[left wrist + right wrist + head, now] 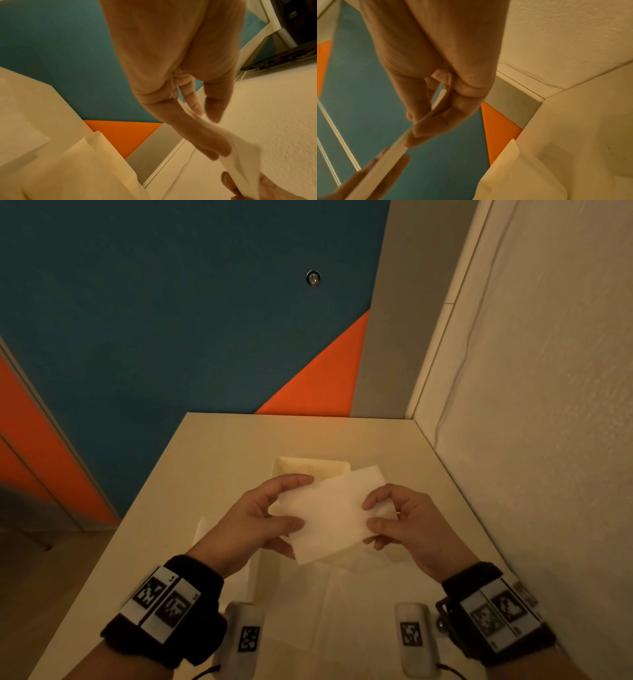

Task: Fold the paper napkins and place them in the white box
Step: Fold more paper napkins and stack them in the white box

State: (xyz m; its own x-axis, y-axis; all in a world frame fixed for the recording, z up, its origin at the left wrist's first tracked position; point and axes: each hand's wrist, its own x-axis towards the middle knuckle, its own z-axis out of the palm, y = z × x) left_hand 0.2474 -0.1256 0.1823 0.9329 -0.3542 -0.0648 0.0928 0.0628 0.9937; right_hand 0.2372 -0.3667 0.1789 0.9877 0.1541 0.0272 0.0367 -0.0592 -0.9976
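Hands are meeting above the white box (310, 465): left hand (260, 518) and right hand (407, 523) pinching opposite ends of a folded napkin (330, 518).

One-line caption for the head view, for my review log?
Both hands, left and right, pinch a folded paper napkin above the white box on a table.

From the top centre of the frame the right hand (436, 75) reaches down, thumb and fingers pinching the edge of a thin white paper napkin (392, 155) that runs diagonally to the lower left. There the left hand (373, 174) holds its other end, fingers on both faces. A cream open box (513, 175) fills the lower right, before a teal and orange wall (436, 169).
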